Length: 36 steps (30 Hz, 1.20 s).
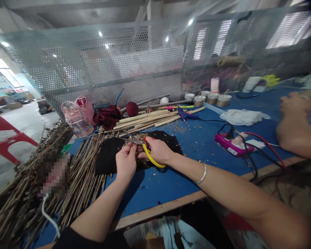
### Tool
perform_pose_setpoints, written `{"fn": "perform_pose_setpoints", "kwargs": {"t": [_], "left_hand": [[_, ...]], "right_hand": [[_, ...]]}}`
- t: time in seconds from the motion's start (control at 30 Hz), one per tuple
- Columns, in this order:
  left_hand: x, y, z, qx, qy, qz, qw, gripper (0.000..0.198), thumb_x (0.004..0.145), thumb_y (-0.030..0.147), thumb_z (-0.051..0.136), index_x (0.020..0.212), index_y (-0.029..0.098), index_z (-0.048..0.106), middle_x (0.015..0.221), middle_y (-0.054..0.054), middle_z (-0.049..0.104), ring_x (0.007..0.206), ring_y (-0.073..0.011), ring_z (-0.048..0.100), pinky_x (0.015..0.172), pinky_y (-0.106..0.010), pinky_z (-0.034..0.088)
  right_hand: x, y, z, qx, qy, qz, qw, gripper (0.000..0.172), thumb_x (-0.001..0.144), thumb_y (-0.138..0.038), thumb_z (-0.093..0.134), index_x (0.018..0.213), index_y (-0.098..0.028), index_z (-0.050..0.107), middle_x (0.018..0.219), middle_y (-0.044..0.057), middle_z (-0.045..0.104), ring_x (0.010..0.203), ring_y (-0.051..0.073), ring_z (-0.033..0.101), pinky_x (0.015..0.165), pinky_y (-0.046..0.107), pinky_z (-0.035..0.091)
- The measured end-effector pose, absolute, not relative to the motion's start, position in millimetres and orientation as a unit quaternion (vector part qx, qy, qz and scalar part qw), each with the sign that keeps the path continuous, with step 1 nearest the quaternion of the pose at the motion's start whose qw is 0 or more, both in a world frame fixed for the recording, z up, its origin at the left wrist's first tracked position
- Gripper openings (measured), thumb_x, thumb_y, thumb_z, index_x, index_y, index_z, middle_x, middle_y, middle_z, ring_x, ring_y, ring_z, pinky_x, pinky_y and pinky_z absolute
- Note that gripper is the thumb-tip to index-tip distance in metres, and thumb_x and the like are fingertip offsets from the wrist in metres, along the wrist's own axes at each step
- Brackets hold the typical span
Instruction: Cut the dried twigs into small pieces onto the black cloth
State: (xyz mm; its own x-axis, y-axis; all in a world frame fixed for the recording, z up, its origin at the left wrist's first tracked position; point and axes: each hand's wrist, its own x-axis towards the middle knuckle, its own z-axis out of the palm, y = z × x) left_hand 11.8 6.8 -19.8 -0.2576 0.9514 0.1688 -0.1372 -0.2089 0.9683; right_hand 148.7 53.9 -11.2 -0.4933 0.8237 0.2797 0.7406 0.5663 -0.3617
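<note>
My right hand (158, 151) is wrapped round a pair of scissors (153, 159) with a yellow handle and some red near the pivot. Their metal blades point left, just above my left hand (126, 160). Its fingers are pinched together close under the blades; what they hold is hidden. Both hands are over a black cloth (106, 157) strewn with small plant clippings. Left of the cloth lies a large heap of thin dry stems (79, 180).
Behind the cloth are peeled sticks (142, 121), a blue glue gun (185, 114) and a dark red yarn ball (132, 109). A pink bottle (86, 110) stands back left. Rightward are a purple power strip (233, 144), a white cloth (245, 117) and another person's hand (295, 103).
</note>
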Motion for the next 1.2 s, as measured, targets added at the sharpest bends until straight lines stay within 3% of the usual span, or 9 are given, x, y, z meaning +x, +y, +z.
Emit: {"fn": "perform_pose_setpoints", "kwargs": {"t": [0.33,0.53,0.83,1.2], "left_hand": [[10,8,-19,0.406,0.464,0.647,0.449,0.034,0.07,0.039,0.062,0.091,0.012,0.065,0.08,-0.008,0.069,0.069,-0.0176,0.063,0.062,-0.027,0.05],[9,7,-20,0.45,0.506,0.627,0.384,0.027,0.07,0.038,0.062,0.077,0.013,0.069,0.073,-0.006,0.068,0.066,-0.0159,0.061,0.062,-0.025,0.049],[10,10,-21,0.393,0.536,0.63,0.402,0.038,0.063,0.04,0.068,0.089,0.013,0.067,0.077,-0.005,0.067,0.062,-0.0142,0.06,0.056,-0.025,0.049],[10,8,-12,0.39,0.537,0.648,0.372,0.03,0.06,0.033,0.071,0.081,0.012,0.067,0.078,-0.006,0.069,0.061,-0.0123,0.059,0.055,-0.021,0.047]], "right_hand": [[149,55,-9,-0.478,-0.853,0.104,0.181,0.057,0.065,-0.07,0.052,0.092,-0.02,0.052,0.079,0.006,0.064,0.072,0.021,0.061,0.055,0.024,0.031],[149,54,-8,-0.472,-0.859,0.067,0.183,0.064,0.064,-0.073,0.05,0.097,-0.018,0.047,0.08,0.007,0.063,0.071,0.022,0.061,0.055,0.025,0.03],[152,59,-6,-0.478,-0.853,0.098,0.185,0.052,0.07,-0.07,0.048,0.084,-0.02,0.051,0.072,0.004,0.062,0.068,0.018,0.059,0.052,0.024,0.026],[155,55,-1,-0.423,-0.879,0.13,0.178,0.063,0.06,-0.066,0.06,0.098,-0.018,0.045,0.09,0.007,0.059,0.078,0.021,0.058,0.058,0.025,0.033]]}}
